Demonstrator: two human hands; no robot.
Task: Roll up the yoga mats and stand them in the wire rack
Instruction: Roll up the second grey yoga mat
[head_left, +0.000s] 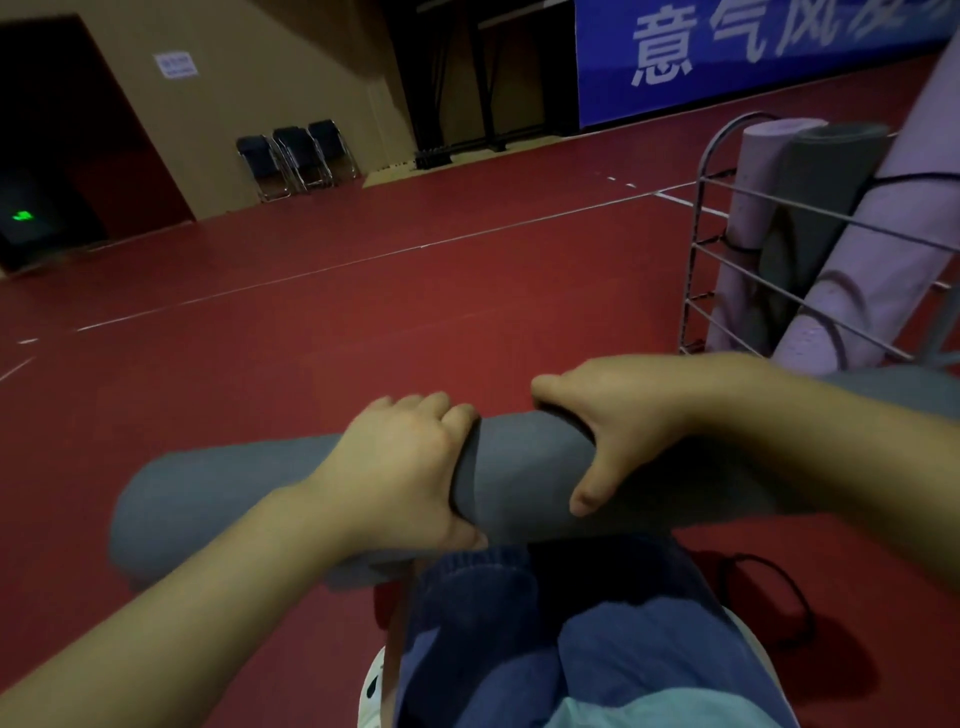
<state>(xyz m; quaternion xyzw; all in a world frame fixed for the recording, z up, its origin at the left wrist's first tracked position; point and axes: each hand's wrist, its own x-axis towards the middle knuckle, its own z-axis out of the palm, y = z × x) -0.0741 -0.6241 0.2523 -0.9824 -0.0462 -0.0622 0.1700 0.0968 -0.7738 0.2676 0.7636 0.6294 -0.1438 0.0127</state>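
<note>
Grey and soft, the rolled foam yoga mat lies sideways across the person's knees, just above the dark red gym floor. Both hands hold it near the middle. The left hand curls its fingers over the top, right at the loose edge of the roll, with the thumb tucked under. The right hand wraps round from the other side, thumb pointing down the front.

To do this bit well, I think the hands should squeeze the roll tight and keep that loose edge pressed flat, so it does not spring open. The foam looks squashy and a bit grippy, so a firm hold should work.

A thin black elastic loop lies on the floor beside the right knee. It may be for tying the roll shut.

Off to the right stands the grey wire rack with thin metal bars. 3 rolled mats already lean in it, 2 pale purple and 1 dark grey, all shaped like fat tubes.
</note>
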